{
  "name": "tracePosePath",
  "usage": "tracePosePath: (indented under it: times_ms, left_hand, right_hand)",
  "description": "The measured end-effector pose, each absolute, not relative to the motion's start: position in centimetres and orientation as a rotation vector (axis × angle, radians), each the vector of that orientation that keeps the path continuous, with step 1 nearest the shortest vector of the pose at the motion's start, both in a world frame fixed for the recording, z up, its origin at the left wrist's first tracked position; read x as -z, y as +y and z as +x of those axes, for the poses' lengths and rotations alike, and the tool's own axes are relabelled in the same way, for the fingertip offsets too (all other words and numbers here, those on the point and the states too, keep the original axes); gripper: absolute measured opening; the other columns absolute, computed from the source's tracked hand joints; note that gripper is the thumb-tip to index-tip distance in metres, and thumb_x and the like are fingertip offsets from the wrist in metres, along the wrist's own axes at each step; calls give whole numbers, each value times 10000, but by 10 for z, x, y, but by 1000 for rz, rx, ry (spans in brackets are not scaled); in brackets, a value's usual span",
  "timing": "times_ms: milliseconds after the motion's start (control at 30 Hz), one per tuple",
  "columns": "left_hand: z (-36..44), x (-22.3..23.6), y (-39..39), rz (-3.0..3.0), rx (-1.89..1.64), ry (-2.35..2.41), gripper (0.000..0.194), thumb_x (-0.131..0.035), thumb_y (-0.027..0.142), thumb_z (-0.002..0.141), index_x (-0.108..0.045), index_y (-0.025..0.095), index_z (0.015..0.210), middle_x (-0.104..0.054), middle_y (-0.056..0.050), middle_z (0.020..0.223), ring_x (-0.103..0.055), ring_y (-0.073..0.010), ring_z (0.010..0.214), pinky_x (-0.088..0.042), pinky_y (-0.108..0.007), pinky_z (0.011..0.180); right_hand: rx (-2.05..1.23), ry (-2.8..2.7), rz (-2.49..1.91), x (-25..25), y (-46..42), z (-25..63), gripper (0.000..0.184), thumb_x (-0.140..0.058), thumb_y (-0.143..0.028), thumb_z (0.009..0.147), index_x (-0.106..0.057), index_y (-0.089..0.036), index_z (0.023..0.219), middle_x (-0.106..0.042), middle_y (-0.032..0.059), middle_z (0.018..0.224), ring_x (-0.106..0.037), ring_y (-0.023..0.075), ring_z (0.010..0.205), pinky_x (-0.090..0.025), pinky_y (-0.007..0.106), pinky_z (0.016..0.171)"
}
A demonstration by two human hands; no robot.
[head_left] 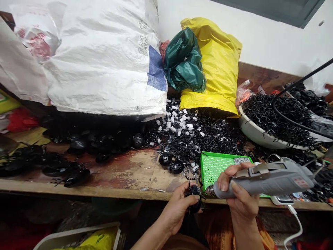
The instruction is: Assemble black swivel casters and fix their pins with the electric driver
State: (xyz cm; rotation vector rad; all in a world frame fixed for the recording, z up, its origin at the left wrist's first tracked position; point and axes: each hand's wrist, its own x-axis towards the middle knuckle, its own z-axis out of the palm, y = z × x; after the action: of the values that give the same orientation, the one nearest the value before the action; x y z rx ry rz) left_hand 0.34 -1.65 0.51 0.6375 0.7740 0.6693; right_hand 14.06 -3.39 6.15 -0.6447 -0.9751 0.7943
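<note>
The left hand (180,205) held a black assembly (194,200) at the near edge of the surface (135,170). Its fingers were closed on the assembly, with the thumb across the front. The right hand (241,198) gripped a grey power screwdriver (275,182). Its fingers were wrapped around the forward part of the body, and the tool lay roughly level, tip directed at the assembly. Contact between tip and assembly could not be determined.

A green perforated tray (214,168) was positioned at the near edge, behind and partly beneath the screwdriver; small metal pieces (241,160) lay near its far right corner. Two round black units (176,166) were located just left of the tray. Behind them, white blocks (183,118) were scattered over a heap of small black parts (221,137).

A white basin (253,133) filled with thin black pieces (281,116) stood toward the right end. A yellow bag (221,66), a dark green bag (184,62) and a large white sack (106,66) stood along the far edge. Black discs (78,175) lay toward the left end.
</note>
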Motion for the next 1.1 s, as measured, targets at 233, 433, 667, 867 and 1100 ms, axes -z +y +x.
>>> tracePosePath:
  times_ms: [233, 433, 667, 867, 1100]
  left_hand:
    - [8, -6, -19, 647, -650, 795, 191, -559, 132, 628, -504, 155, 810, -521, -3, 685, -480, -130, 607, -446, -267, 514]
    - [9, -6, -25, 669, -630, 801, 174, -512, 118, 614, -490, 181, 774, -478, 28, 617, -442, -118, 573, -384, -221, 467]
    - [12, -5, -35, 662, -473, 727, 203, -490, 62, 541, -507, 162, 716, -453, 42, 560, -407, -85, 520, -307, -186, 473]
    - [11, -4, -32, 650, -510, 682, 198, -532, 79, 571, -501, 169, 744, -446, 47, 580, -397, -76, 515, -337, -191, 486]
    - [9, 2, -25, 576, -572, 789, 240, -538, 98, 595, -506, 182, 817, -480, 36, 619, -456, -110, 548, -425, -252, 499]
  right_hand:
    - [-797, -985, -649, -57, -33, 138, 336, -537, -144, 738, -443, -272, 1034, -590, -4, 837, -530, 99, 507, -422, 292, 478]
    - [-832, -1050, -637, -58, -36, 140, 349, -548, -133, 724, -440, -281, 1021, -571, -24, 747, -526, 92, 470, -435, 259, 431]
    - [-895, -1335, -429, -61, -48, 152, 211, -621, -313, 667, -513, -312, 848, -461, -109, 392, -373, 55, 219, -328, 159, 244]
    - [-878, -1222, -552, -65, -44, 174, 299, -600, -247, 688, -490, -296, 962, -596, -51, 605, -466, 75, 312, -387, 203, 287]
    - [-695, -929, -857, -33, -15, 175, 377, -602, -81, 670, -476, -254, 981, -617, -16, 815, -545, 106, 501, -432, 275, 463]
